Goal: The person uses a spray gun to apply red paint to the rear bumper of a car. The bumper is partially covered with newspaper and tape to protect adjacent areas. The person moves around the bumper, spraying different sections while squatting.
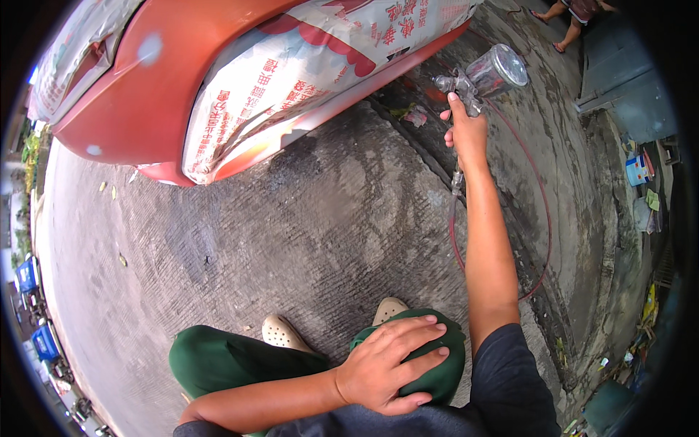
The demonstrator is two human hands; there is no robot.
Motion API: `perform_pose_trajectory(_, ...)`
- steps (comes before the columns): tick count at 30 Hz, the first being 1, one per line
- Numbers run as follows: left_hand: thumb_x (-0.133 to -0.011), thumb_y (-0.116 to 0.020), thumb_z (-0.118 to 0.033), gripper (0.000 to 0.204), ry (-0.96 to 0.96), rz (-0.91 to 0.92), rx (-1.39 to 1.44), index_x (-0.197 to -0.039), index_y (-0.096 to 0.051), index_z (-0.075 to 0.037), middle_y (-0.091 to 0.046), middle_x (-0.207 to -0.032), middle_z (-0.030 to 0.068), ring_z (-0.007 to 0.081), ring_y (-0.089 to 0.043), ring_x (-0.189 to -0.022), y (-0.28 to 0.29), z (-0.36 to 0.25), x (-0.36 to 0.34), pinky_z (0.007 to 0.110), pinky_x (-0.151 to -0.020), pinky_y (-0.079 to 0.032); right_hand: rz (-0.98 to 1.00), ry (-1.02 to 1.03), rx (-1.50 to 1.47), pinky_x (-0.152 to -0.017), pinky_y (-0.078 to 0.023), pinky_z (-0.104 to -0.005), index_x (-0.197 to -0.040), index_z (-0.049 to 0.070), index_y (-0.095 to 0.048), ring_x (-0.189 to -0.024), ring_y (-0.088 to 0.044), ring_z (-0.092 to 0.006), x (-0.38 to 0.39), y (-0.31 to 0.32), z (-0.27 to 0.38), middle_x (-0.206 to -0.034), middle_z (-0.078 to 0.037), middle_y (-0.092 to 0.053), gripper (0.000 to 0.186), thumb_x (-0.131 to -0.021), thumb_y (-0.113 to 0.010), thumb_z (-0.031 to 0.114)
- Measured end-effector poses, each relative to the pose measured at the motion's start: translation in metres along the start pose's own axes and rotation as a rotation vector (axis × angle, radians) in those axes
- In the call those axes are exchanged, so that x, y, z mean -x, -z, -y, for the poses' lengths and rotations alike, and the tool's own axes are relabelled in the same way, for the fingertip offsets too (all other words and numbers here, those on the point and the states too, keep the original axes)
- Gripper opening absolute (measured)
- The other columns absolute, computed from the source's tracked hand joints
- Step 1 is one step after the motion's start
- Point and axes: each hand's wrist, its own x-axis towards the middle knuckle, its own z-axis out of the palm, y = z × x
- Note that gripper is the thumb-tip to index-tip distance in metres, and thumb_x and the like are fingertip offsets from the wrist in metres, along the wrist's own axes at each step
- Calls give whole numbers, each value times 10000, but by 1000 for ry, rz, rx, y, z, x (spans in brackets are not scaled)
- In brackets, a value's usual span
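Note:
My right hand (467, 131) is stretched out ahead and closed round the grip of a metal spray gun (461, 84), thumb toward its top. A clear cup (498, 71) sits on the gun, its round end turned toward me. From the gun's lower fitting runs a thin red hose (545, 200). To the gun's left is a red-orange car body (211, 36), partly covered with printed masking sheets (291, 80). My left hand (393, 362) lies flat on my right knee (444, 342), fingers spread and holding nothing.
Rough concrete ground (328, 211) lies under my beige clogs (284, 333). The red hose loops over the ground right of my arm. At the far right stand a grey metal panel (622, 80) and a blue-and-white bucket (638, 170). Another person's legs (569, 33) show at the top right.

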Motion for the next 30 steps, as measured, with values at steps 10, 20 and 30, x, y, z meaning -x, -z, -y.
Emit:
perform_pose_trajectory(10, -909, -680, -443, 567, -4, 5, 26, -1300, -630, -37, -558, -1410, 233, 430, -569, -1293, 2, -9, 3, 505, -1027, -493, 322, -77, -54, -389, -397, -256, -1103, 47, -691, -445, -490, -75, 89, -34, 9, -779, -16, -633, 353, -1003, -675, 386)
perform_pose_trajectory(20, -930, -666, -484, 600, -43, 71, 37, -1339, -607, -49, -508, -1466, 214, 396, -505, -1377, 20, -42, 6, 505, -1127, -423, 515, -58, -18, -389, -377, -227, -1192, 65, -665, -452, -491, -75, 154, -48, 33, -848, -50, -674, 360, -1030, -641, 386)
perform_pose_trajectory(30, -874, -626, -245, 398, -174, -17, -146, -1223, -649, -55, -610, -1337, 137, 247, -613, -1192, 49, -67, -8, 338, -954, -499, 386, -44, 93, -397, -396, -248, -1206, 69, -667, -445, -499, -90, 148, -70, 45, -858, -59, -664, 417, -1040, -612, 448)
